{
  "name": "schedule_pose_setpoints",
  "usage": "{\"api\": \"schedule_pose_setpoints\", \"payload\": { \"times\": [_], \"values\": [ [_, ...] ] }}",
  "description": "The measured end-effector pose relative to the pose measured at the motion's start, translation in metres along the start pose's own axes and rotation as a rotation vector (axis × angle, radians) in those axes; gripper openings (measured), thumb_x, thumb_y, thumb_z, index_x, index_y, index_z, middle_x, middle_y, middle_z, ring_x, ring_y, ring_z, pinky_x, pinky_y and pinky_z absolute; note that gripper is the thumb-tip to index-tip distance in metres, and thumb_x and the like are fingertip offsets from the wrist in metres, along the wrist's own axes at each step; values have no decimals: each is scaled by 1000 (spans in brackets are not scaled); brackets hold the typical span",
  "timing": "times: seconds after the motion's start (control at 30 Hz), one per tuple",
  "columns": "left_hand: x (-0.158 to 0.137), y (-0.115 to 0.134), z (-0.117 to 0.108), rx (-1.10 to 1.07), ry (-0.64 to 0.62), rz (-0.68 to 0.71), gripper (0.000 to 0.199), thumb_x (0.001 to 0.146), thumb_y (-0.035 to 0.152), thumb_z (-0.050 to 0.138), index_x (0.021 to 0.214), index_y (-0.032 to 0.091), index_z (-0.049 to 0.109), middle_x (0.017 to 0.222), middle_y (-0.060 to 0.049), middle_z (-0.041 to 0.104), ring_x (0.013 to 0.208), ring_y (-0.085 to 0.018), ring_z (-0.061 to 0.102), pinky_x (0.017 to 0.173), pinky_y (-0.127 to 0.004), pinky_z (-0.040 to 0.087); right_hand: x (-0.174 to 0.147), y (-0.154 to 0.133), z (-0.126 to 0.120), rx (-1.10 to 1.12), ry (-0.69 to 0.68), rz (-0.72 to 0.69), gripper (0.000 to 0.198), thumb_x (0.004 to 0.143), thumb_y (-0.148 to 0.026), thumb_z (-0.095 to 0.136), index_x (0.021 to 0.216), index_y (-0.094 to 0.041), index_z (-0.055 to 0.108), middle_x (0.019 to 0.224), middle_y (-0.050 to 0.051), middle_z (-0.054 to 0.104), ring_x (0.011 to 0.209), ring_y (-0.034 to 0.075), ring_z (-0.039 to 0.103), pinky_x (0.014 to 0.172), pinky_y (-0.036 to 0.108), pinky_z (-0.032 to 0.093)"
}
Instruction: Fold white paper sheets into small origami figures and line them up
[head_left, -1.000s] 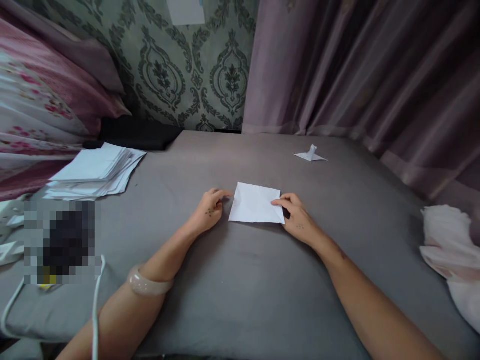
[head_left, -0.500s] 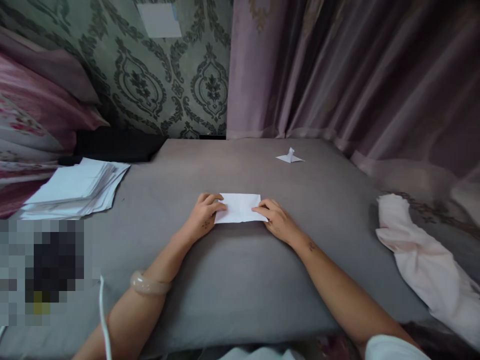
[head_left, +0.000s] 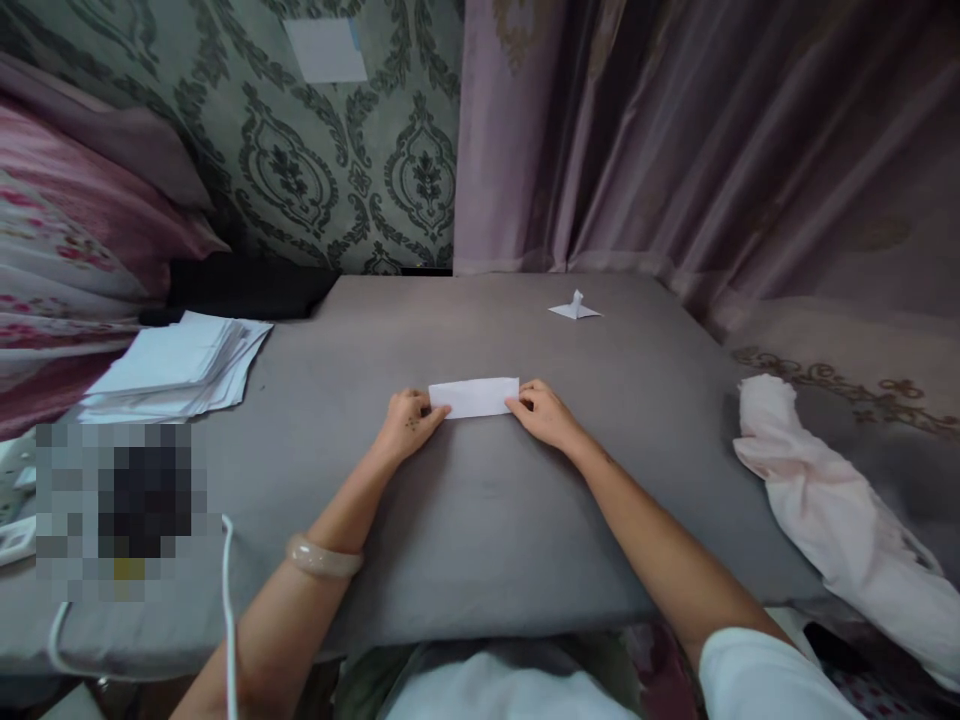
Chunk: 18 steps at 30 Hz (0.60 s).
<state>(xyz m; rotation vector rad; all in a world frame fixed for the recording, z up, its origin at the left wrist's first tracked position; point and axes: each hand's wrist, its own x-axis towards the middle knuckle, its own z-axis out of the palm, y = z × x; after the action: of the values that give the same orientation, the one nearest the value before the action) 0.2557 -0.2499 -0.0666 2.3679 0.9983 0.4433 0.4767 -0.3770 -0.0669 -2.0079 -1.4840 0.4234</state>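
Grey cloth (head_left: pixel 465 540) fills the middle, and the pink-mauve curtain (head_left: pixel 495 150) drapes beyond its far edge! Over on the left sits the stack of paper (head_left: pixel 172 350). Now the hands: the left hand (head_left: pixel 409 425) pinches one end of the white strip, thumb on the near side, and the right hand (head_left: pixel 546 415) grips the other! That white strip (head_left: pixel 476 398) is stretched flat between them, mid-cloth. Beyond it, slightly right, stands a little folded paper figure (head_left: pixel 576 309)!
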Motion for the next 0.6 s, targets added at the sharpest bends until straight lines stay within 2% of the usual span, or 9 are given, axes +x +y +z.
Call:
{"api": "schedule_pose_setpoints", "payload": {
  "times": [0.1, 0.17, 0.33, 0.6],
  "values": [
    [3, 7, 5, 79, 51, -82, 41, 85, 42, 53, 52, 18, 55, 63, -6, 55, 78, -22, 54, 78, -35, 41, 3, -7, 8, -90, 62, 86, 31, 87, -37, 55, 63, -18, 57, 96, 8, 59, 82, 16, 59, 83, 31, 45],
    [4, 9, 10, 126, 92, -110, 42, 85, 43, 53, 50, 19, 52, 60, -6, 53, 79, -24, 54, 80, -37, 40, 2, -12, 14, -167, 106, 131, 29, 87, -38, 55, 66, -18, 59, 97, 10, 58, 83, 18, 59, 82, 32, 45],
    [0, 3, 18, 159, 170, -113, 36, 83, 45, 56, 61, 17, 60, 72, -9, 58, 85, -26, 55, 82, -38, 40, 0, -18, 24, -307, 182, 160, 24, 87, -38, 55, 78, -17, 64, 100, 13, 57, 88, 23, 59, 79, 35, 46],
    [-2, -4, 21, 187, 199, -71, 31, 86, 40, 54, 66, 18, 61, 80, -9, 57, 86, -25, 53, 84, -40, 41, -3, -12, 24, -294, 207, 132, 24, 88, -36, 55, 74, -18, 62, 99, 12, 58, 83, 21, 59, 78, 34, 46]
  ]
}}
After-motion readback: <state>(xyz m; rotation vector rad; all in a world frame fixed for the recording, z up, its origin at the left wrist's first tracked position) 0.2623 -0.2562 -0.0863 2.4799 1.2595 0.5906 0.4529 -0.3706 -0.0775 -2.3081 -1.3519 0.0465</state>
